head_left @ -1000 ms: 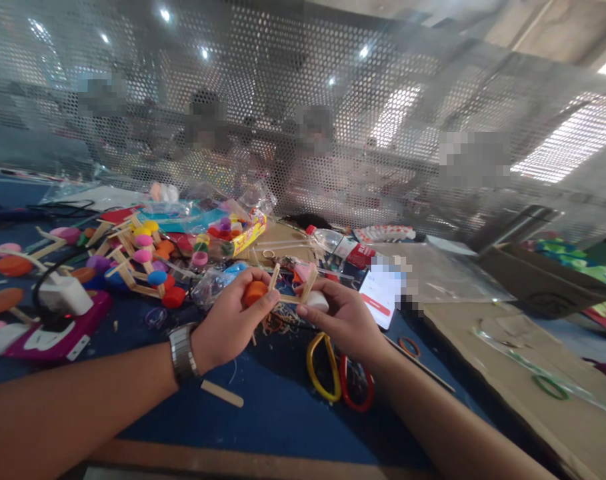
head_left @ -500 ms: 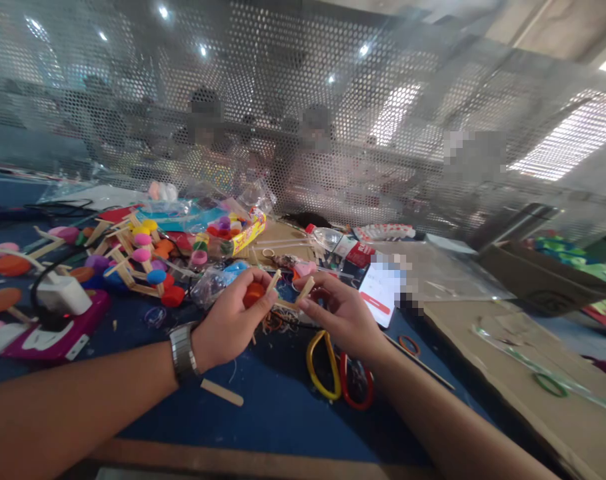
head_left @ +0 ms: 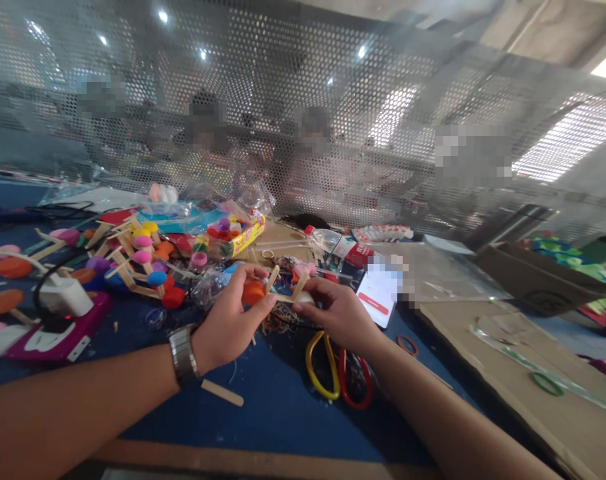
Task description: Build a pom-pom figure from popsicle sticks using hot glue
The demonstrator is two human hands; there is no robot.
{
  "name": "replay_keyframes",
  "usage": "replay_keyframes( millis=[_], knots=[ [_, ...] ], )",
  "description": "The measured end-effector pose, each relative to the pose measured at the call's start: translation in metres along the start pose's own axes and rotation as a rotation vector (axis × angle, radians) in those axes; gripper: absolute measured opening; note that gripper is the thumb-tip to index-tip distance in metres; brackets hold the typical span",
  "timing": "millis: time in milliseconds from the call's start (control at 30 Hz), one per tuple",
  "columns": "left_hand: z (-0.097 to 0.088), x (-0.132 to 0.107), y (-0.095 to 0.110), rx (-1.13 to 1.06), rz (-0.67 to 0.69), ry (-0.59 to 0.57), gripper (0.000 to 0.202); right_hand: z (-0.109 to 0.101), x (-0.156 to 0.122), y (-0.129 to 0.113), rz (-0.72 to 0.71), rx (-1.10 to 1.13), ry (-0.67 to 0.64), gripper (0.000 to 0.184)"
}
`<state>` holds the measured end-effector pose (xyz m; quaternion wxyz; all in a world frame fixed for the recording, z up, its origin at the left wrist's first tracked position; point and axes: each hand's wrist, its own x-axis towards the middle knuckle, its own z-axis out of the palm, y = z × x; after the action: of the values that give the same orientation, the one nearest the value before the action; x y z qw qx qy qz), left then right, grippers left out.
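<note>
My left hand (head_left: 230, 323), with a metal watch (head_left: 183, 351) on the wrist, pinches one end of a small frame of wooden craft sticks (head_left: 285, 293); an orange bottle cap (head_left: 253, 292) on the frame sits against its fingers. My right hand (head_left: 335, 313) pinches the other end of the same frame, where a white cap shows between thumb and fingers. Both hands hover just above the blue table (head_left: 277, 407), over a scatter of rubber bands. Scissors with yellow and red handles (head_left: 335, 370) lie right under my right wrist.
A heap of stick-and-cap pieces (head_left: 137, 260) and bags of coloured caps (head_left: 227, 233) lie to the left. A white charger on a purple board (head_left: 57, 313) lies at the far left. A phone (head_left: 380, 297) and cardboard sheet (head_left: 523, 373) lie right. Perforated metal screen (head_left: 303, 113) stands behind, people beyond.
My right hand shifted its grip on the stick frame, and the frame's right end turned a little. The left hand has held still.
</note>
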<state>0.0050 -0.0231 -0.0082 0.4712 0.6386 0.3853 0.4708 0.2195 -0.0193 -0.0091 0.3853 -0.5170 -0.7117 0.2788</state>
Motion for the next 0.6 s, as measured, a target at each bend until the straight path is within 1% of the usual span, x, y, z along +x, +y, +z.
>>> replay_keyframes(
  millis=[67,133,200,300,433,500,600],
  knots=[
    [0.0,0.0003,0.0007,-0.02,0.028,0.064,0.034,-0.0015,0.0019,0.0015,0.009,-0.028,0.018,0.026],
    [-0.0001,0.0004,0.0015,-0.039,0.036,0.112,0.033,-0.0027,0.0038,0.0024,0.002,-0.06,0.038,0.024],
    [-0.0005,-0.0001,0.0022,-0.05,0.016,0.143,0.031,-0.0035,0.0052,0.0026,-0.03,-0.106,0.048,0.02],
    [-0.0011,-0.0015,0.0026,-0.016,-0.002,0.174,0.037,-0.0038,0.0061,0.0021,-0.081,-0.201,0.042,0.014],
    [-0.0008,-0.003,0.0045,-0.003,0.051,0.161,0.041,-0.0029,0.0051,0.0025,-0.091,-0.29,-0.004,0.012],
    [0.0,-0.0043,0.0066,0.008,0.068,0.142,0.042,-0.0017,0.0045,0.0043,-0.114,-0.304,-0.03,0.014],
    [0.0016,-0.0073,0.0085,0.011,0.087,0.1,0.044,0.0012,0.0043,0.0085,-0.15,-0.33,-0.029,0.018]
  ],
)
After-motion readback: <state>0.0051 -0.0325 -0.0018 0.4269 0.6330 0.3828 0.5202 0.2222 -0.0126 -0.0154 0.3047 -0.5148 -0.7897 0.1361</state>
